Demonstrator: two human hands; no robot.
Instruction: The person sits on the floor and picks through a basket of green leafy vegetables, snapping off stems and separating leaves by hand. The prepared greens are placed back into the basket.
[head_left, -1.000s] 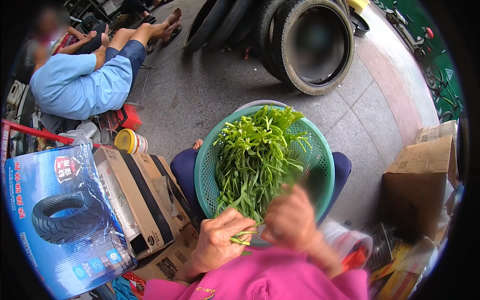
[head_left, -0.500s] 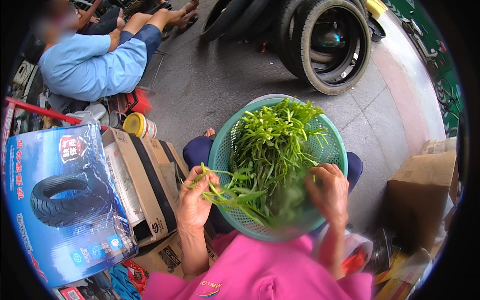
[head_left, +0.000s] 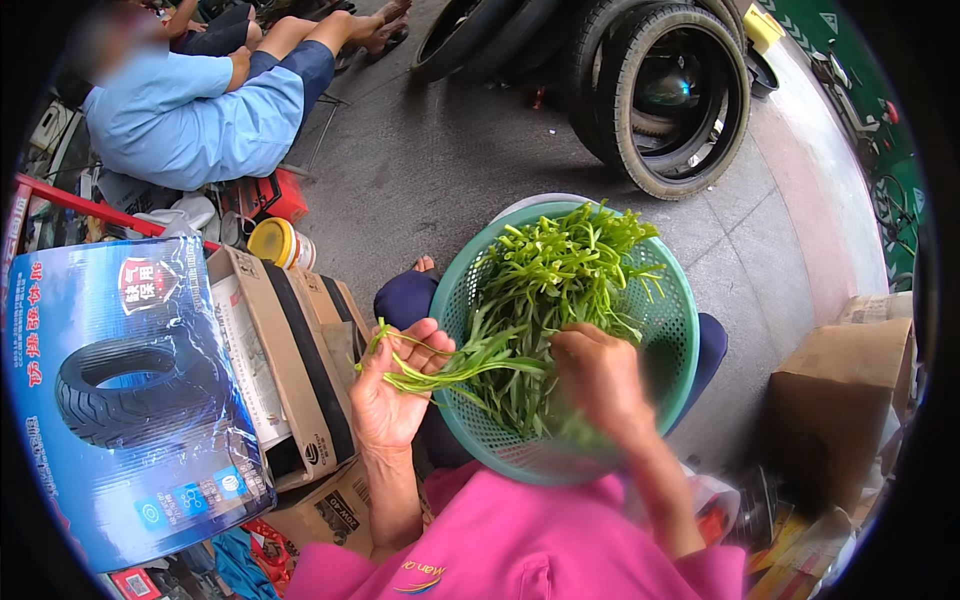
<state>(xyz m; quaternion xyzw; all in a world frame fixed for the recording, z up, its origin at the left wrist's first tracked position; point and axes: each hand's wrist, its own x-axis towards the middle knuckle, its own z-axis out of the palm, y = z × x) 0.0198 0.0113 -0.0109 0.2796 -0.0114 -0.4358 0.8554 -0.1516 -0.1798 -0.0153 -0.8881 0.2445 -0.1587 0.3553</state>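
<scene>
Leafy greens [head_left: 560, 285] are being held in a heap inside a green perforated colander [head_left: 675, 325], pale stem ends pointing away from the body and leaves lying toward it, so the leaves are presumably being presented nearest the hands. The colander is being supported between two dark-trousered knees [head_left: 403, 298], probably so that no hand is being needed to steady it. Loose stems [head_left: 418, 382] are being held in the left hand [head_left: 388, 400], palm upturned just outside the rim: its fingers are being curved loosely and spread, the stems being pinned near the thumb, apparently so that a light hold is being used; their leaves are being trailed over the rim onto the heap. The right hand [head_left: 603, 380] is being held above the leaves, fingers bent and drawn in; the tips are being obscured by blur, so whether anything is being gripped cannot be told. Beyond, tyres [head_left: 622, 120] are being stored upright on the floor [head_left: 400, 150], seemingly being leaned together for support.
</scene>
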